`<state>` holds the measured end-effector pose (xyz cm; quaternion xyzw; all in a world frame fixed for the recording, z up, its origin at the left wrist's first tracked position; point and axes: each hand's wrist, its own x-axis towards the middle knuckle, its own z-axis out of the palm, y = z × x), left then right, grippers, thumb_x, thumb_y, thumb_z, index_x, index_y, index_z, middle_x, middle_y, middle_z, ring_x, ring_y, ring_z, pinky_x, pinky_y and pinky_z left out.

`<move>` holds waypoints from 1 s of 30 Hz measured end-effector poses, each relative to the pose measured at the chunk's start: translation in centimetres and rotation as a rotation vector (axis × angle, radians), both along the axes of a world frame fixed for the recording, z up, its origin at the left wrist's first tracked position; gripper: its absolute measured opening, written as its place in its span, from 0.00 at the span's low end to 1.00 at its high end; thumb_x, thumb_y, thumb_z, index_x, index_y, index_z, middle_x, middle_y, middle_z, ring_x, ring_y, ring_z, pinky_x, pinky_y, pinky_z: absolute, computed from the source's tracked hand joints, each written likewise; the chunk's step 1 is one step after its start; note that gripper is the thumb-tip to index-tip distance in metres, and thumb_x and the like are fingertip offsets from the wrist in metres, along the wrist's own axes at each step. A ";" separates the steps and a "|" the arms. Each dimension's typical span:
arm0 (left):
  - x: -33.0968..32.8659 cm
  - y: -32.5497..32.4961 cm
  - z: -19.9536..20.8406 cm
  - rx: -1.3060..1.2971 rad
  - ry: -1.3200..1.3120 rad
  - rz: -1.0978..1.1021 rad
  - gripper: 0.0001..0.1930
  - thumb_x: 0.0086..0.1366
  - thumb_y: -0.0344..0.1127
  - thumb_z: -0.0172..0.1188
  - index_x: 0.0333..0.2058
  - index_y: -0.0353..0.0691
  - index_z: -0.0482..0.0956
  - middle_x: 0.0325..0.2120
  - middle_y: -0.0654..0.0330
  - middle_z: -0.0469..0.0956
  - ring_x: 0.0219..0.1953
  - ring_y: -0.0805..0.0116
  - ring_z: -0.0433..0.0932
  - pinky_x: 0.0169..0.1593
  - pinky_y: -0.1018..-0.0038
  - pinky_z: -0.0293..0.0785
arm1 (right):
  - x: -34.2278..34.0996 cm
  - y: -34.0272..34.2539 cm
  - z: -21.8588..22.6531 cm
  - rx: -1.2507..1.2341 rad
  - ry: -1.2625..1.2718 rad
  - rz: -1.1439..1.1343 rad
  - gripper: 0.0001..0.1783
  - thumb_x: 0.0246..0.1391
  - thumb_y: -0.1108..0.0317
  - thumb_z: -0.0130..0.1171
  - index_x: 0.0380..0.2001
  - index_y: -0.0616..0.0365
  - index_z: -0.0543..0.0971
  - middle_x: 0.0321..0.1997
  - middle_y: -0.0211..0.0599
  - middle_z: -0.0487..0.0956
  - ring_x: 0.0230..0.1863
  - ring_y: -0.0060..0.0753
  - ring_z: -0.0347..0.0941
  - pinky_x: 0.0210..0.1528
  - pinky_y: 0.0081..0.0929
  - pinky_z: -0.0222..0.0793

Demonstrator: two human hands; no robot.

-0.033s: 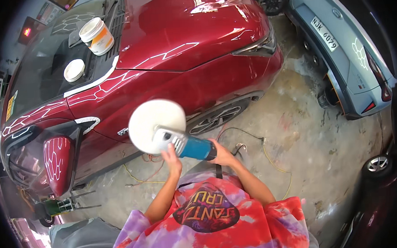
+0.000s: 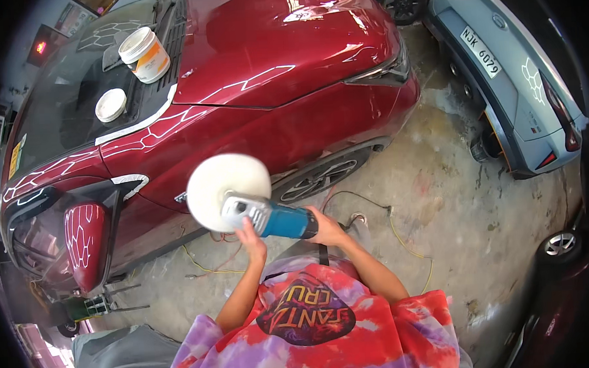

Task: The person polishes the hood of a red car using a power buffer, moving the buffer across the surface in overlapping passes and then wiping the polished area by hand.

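I hold a polisher (image 2: 286,221) with a blue body and silver head in front of me. Its round white pad (image 2: 223,187) looks slightly blurred and appears over the red car's side, just left of the front wheel; whether it touches the paint I cannot tell. My right hand (image 2: 327,227) is wrapped round the dark rear end of the body. At the silver head, my left hand (image 2: 252,242) has its fingers up against the housing from the near side, partly hidden. The red car (image 2: 239,130) has glossy paint with strip-light reflections.
On the windshield base stand a white tub (image 2: 145,55) with an orange label and a round white lid (image 2: 110,105). White tape (image 2: 137,122) edges the windshield corner. A yellow cord (image 2: 409,246) lies on the floor. A light-blue car (image 2: 507,76) is parked at right, the red side mirror (image 2: 87,246) at left.
The polisher and both hands have shifted slightly left, and the pad sits a little lower. My left-hand fingers have slid a bit along the head. The car and tub look unchanged.
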<state>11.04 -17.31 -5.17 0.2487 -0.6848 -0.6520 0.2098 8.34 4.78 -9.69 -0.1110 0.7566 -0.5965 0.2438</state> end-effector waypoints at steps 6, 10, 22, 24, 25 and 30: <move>0.0 -2.9 1.7 0.192 0.193 0.199 0.34 0.72 0.56 0.44 0.64 0.33 0.59 0.59 0.50 0.67 0.59 0.59 0.69 0.62 0.64 0.65 | -3.4 -2.5 4.6 0.108 0.311 0.191 0.44 0.39 0.64 0.67 0.62 0.47 0.61 0.39 0.51 0.81 0.41 0.59 0.78 0.44 0.48 0.73; -2.0 1.0 8.9 0.326 0.403 0.228 0.33 0.72 0.55 0.39 0.65 0.36 0.58 0.59 0.52 0.69 0.58 0.58 0.71 0.61 0.63 0.68 | -5.1 0.0 9.5 0.169 0.342 0.283 0.48 0.39 0.62 0.69 0.63 0.50 0.56 0.37 0.55 0.81 0.39 0.61 0.77 0.43 0.49 0.72; -18.0 17.7 16.0 -0.132 0.031 -0.177 0.28 0.75 0.51 0.38 0.52 0.26 0.71 0.49 0.47 0.75 0.52 0.60 0.71 0.59 0.68 0.62 | -8.6 19.4 19.6 0.109 0.023 0.021 0.55 0.35 0.60 0.77 0.64 0.65 0.56 0.52 0.53 0.75 0.53 0.45 0.75 0.56 0.36 0.69; -20.0 22.9 19.0 -0.338 -0.057 -0.260 0.34 0.74 0.57 0.35 0.55 0.25 0.69 0.51 0.32 0.72 0.59 0.40 0.68 0.63 0.61 0.60 | -8.5 22.6 18.2 -0.071 0.051 -0.109 0.58 0.42 0.60 0.74 0.68 0.63 0.47 0.48 0.53 0.77 0.43 0.48 0.79 0.47 0.40 0.75; -21.1 24.4 18.7 -0.345 -0.140 -0.264 0.38 0.72 0.62 0.35 0.54 0.24 0.68 0.51 0.29 0.71 0.59 0.38 0.68 0.63 0.60 0.61 | -8.5 23.3 18.7 -0.075 0.048 -0.087 0.58 0.42 0.60 0.74 0.68 0.63 0.47 0.48 0.53 0.77 0.43 0.48 0.79 0.47 0.40 0.75; -24.8 30.9 18.4 0.033 0.007 -0.661 0.43 0.66 0.54 0.58 0.64 0.25 0.49 0.55 0.35 0.69 0.59 0.48 0.70 0.62 0.63 0.64 | -9.9 25.9 20.9 -0.508 -0.216 -0.400 0.45 0.53 0.64 0.68 0.64 0.58 0.50 0.35 0.40 0.76 0.23 0.25 0.72 0.24 0.23 0.72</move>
